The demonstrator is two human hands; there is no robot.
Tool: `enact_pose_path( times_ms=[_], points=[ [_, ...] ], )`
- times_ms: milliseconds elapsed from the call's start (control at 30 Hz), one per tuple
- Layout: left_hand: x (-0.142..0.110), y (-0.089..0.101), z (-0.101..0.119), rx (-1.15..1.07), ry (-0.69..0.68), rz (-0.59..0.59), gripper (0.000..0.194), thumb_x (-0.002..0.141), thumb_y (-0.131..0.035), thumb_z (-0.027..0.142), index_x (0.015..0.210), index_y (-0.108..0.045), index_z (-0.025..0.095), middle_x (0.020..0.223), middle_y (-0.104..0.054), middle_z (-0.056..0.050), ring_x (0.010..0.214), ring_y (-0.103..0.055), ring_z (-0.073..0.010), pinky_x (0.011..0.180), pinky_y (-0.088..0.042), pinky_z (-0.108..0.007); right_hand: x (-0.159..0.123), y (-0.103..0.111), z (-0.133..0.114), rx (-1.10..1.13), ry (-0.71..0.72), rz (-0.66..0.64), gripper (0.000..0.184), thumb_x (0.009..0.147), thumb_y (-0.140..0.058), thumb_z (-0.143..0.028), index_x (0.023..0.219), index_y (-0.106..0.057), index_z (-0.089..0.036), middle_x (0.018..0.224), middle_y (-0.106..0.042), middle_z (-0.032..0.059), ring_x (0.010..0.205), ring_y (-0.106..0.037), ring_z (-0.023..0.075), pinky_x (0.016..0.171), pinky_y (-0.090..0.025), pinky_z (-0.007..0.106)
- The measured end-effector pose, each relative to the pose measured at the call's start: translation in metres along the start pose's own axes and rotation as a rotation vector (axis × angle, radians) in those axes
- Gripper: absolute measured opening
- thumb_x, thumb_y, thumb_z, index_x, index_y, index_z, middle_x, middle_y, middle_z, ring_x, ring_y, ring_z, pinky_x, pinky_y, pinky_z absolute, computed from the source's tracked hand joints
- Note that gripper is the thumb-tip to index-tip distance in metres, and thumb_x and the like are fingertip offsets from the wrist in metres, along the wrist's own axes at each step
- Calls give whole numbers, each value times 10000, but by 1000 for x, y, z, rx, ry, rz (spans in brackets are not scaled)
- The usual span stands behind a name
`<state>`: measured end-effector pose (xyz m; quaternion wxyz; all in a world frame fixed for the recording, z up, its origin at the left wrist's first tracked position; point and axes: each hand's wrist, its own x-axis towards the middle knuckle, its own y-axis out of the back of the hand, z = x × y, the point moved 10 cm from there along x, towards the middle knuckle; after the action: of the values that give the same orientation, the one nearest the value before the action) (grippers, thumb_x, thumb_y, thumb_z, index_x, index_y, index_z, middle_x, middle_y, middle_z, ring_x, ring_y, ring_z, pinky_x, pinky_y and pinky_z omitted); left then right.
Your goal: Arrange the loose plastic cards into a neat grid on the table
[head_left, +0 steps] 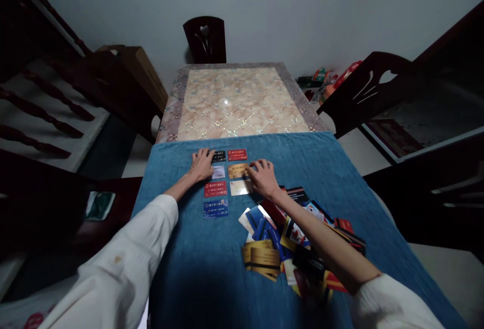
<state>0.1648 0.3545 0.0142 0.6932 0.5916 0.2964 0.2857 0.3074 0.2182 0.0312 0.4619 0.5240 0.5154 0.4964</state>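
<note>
1. On the near half of the dining table (234,102), a blue cloth (181,253) lies spread, and two arms in white sleeves (139,238) reach forward over it.
2. Down the left column, from far to near, I see a black card (219,156), a silvery card (218,172), a red card (215,189) and a blue card (215,209), all lying flat.
3. Just right of those runs a shorter column: another red card (237,155) farthest, then a gold card (236,171), then a whitish card (240,187).
4. The left hand (202,165) covers the left ends of the black and silvery cards, fingers bent and spread; whether it pinches either, I cannot tell.
5. The right hand (262,177) is at the gold card's right edge, fingers curled; I cannot tell if they grip it.
6. Nearer and to the right, partly beneath the right forearm, sprawls an overlapping heap of cards (274,238), with striped gold ones (264,258) along its left side.
7. A dark wooden chair (206,41) stands at the far end.
</note>
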Motion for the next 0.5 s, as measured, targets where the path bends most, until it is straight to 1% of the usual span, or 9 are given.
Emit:
enact_pose_path(
  times_ms=[100, 200, 300, 333, 367, 500],
  points=[
    [-10, 6, 24, -32, -63, 47, 633, 765, -505, 146, 1392, -422, 179, 1420, -419, -148, 1323, -321, -337, 1036, -315, -502, -28, 2, 11, -10, -28, 44, 327, 913, -471, -202, 1197, -633, -220, 1257, -578, 112, 1170, -363, 289, 938, -256, 434],
    [-24, 8, 57, -72, -146, 73, 599, 791, -492, 143, 1387, -434, 152, 1440, -408, -149, 1325, -309, -335, 1052, -291, -508, -57, 2, 21, -20, -55, 92, 302, 914, -481, -208, 1164, -647, -233, 1216, -596, 98, 1147, -372, 282, 928, -256, 428],
    [-42, 2, 99, -113, -244, 42, 578, 788, -514, 150, 1363, -459, 131, 1439, -412, -162, 1329, -298, -335, 1061, -272, -525, -89, 2, 30, -20, -71, 135, 259, 919, -511, -275, 1122, -664, -223, 1164, -613, 99, 1109, -387, 283, 912, -266, 423],
    [-49, 0, 114, -134, -284, 42, 564, 795, -504, 145, 1358, -466, 143, 1436, -420, -152, 1321, -313, -322, 1060, -274, -523, -100, 3, 33, -18, -76, 152, 258, 920, -513, -284, 1119, -666, -224, 1152, -616, 99, 1099, -392, 283, 906, -271, 422],
    [-56, -1, 129, -153, -323, 45, 549, 806, -489, 141, 1355, -469, 158, 1436, -424, -141, 1321, -318, -312, 1057, -280, -518, -111, 4, 37, -18, -83, 166, 263, 919, -518, -283, 1129, -663, -224, 1153, -615, 101, 1092, -398, 280, 899, -277, 420],
    [-88, -12, 189, -187, -499, 14, 571, 801, -526, 195, 1367, -454, 165, 1427, -435, -149, 1322, -316, -331, 1059, -277, -535, -153, 5, 49, -47, -125, 199, 260, 880, -551, -234, 1113, -665, -225, 1127, -619, 101, 1073, -423, 279, 879, -306, 414]
  ],
)
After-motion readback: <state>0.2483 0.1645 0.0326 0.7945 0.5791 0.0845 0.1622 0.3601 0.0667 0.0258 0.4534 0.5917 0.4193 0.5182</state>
